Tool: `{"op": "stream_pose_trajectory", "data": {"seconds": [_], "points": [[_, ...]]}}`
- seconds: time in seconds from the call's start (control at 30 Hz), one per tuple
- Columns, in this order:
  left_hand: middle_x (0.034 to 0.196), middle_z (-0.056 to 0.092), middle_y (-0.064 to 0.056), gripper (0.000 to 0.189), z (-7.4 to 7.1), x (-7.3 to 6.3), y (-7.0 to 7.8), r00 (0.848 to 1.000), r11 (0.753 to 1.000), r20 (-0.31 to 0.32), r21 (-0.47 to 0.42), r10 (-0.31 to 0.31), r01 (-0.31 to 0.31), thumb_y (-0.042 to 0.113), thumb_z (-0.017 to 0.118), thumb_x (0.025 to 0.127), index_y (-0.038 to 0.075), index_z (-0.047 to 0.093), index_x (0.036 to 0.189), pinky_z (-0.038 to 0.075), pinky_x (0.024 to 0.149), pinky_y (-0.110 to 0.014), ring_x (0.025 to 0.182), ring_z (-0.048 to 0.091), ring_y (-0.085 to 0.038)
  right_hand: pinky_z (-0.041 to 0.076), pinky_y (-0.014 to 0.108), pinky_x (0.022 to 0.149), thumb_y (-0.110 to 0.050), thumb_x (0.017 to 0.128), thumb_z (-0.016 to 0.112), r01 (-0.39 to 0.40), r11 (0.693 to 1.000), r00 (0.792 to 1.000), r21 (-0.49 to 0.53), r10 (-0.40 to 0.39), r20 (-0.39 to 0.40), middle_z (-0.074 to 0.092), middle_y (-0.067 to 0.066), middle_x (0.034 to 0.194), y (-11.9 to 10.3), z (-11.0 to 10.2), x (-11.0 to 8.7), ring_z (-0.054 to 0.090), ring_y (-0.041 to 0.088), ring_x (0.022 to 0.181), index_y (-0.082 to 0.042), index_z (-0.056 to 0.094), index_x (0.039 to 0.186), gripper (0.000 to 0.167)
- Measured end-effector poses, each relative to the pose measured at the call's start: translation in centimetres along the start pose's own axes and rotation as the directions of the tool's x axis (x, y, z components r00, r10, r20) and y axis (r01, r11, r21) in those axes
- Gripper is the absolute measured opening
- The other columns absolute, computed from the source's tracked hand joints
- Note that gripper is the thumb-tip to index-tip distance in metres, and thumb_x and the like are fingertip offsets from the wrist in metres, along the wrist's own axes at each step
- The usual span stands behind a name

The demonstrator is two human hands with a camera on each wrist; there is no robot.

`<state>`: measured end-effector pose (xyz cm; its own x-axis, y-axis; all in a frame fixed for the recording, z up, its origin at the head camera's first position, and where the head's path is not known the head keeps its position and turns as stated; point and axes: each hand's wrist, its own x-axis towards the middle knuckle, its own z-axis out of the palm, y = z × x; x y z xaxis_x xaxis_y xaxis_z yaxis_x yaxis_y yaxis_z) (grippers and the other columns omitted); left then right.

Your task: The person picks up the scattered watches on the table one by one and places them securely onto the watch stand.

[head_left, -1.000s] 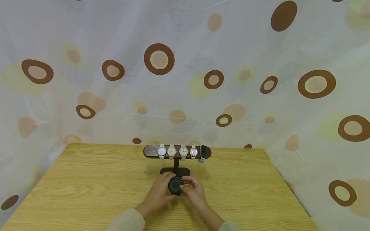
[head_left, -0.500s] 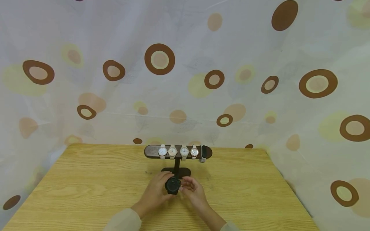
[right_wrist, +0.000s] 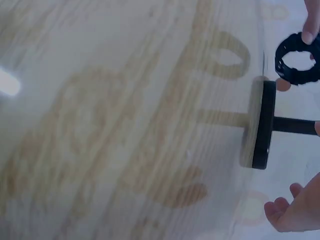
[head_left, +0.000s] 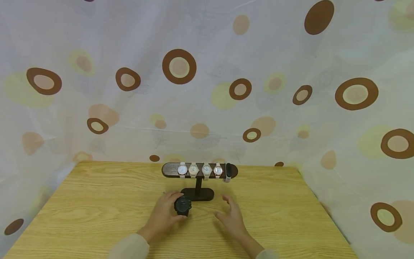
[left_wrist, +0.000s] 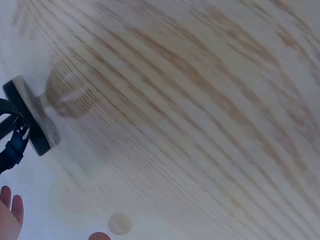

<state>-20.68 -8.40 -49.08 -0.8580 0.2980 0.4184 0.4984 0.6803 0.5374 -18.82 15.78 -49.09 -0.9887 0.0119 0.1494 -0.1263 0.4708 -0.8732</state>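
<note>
In the head view my left hand [head_left: 161, 212] grips a black wristwatch [head_left: 183, 205], fingers at its far edge and thumb at the near end of its strap. Its dark dial faces up toward the head camera. From the right wrist the watch [right_wrist: 300, 57] shows as a joined loop of strap, with a fingertip on it. My right hand [head_left: 234, 219] is apart from the watch, thumb and fingers spread around nothing, right of the watch stand. In the left wrist view, the strap [left_wrist: 12, 150] is partly cut off by the frame edge, with fingertips [left_wrist: 17, 207] below.
Just behind my hands stands a dark T-shaped watch stand, its crossbar [head_left: 169, 170] carrying several light-strapped watches [head_left: 193, 169] and a dark-faced band [head_left: 228, 170] at the right. Its base [head_left: 202, 195] rests on the wooden table [head_left: 106, 208]. A spotted curtain [head_left: 207, 90] hangs behind.
My left hand has carried the black wristwatch to the left, clear of the stand's base. My right hand has let go of the watch and moved off to the right, fingers spreading.
</note>
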Motion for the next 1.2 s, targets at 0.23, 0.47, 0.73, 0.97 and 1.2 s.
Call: {"op": "stream_pose_trajectory", "data": {"seconds": [0.23, 0.47, 0.73, 0.97, 1.2], "points": [[0.119, 0.056, -0.012, 0.064, -1.4, -0.1, -1.2, 0.998, 0.998, -0.010, 0.009, -0.061, 0.061, 0.023, 0.086, 0.062, 0.005, 0.060, 0.118, 0.046, 0.097, -0.046, 0.113, 0.052, -0.031, 0.037, 0.060, 0.100, -0.006, 0.080, 0.069, -0.017, 1.000, 0.991, -0.014, 0.015, -0.132, 0.040, 0.029, 0.133, 0.1, -2.0, 1.1, 0.036, 0.046, 0.122, 0.005, 0.034, 0.136, 0.067], [0.116, 0.057, -0.015, 0.065, -2.5, 0.0, -2.6, 0.995, 0.996, -0.065, 0.038, -0.077, 0.079, 0.021, 0.086, 0.061, 0.002, 0.060, 0.117, 0.048, 0.093, -0.047, 0.109, 0.054, -0.033, 0.033, 0.062, 0.102, -0.008, 0.079, 0.070, 0.049, 0.998, 0.985, -0.047, -0.056, -0.162, 0.032, 0.028, 0.139, -0.1, -3.7, 2.6, 0.031, 0.045, 0.126, 0.003, 0.027, 0.141, 0.076], [0.114, 0.058, -0.017, 0.064, -3.9, 0.2, -3.9, 0.987, 0.991, -0.102, 0.050, -0.120, 0.126, 0.019, 0.086, 0.062, 0.001, 0.059, 0.117, 0.048, 0.091, -0.051, 0.108, 0.054, -0.036, 0.027, 0.061, 0.107, -0.005, 0.074, 0.074, 0.207, 0.957, 0.965, -0.202, -0.234, -0.119, 0.030, 0.026, 0.143, -1.2, -4.8, 4.9, 0.025, 0.044, 0.132, 0.003, 0.027, 0.141, 0.081], [0.113, 0.057, -0.021, 0.063, -5.7, 1.1, -4.5, 0.982, 0.985, -0.119, 0.067, -0.149, 0.157, 0.017, 0.083, 0.065, -0.002, 0.057, 0.119, 0.044, 0.092, -0.056, 0.109, 0.052, -0.040, 0.031, 0.060, 0.104, -0.007, 0.070, 0.079, 0.406, 0.844, 0.895, -0.352, -0.445, -0.034, 0.042, 0.027, 0.135, -2.4, -5.0, 6.9, 0.037, 0.045, 0.125, 0.007, 0.037, 0.135, 0.078], [0.115, 0.055, -0.023, 0.064, -7.1, 1.8, -4.8, 0.978, 0.982, -0.130, 0.069, -0.165, 0.175, 0.017, 0.082, 0.068, -0.003, 0.054, 0.122, 0.044, 0.092, -0.057, 0.109, 0.051, -0.041, 0.038, 0.059, 0.100, -0.006, 0.071, 0.079, 0.428, 0.814, 0.895, -0.394, -0.441, 0.061, 0.040, 0.028, 0.133, -3.7, -5.1, 7.3, 0.036, 0.046, 0.124, 0.006, 0.037, 0.136, 0.079]]}}
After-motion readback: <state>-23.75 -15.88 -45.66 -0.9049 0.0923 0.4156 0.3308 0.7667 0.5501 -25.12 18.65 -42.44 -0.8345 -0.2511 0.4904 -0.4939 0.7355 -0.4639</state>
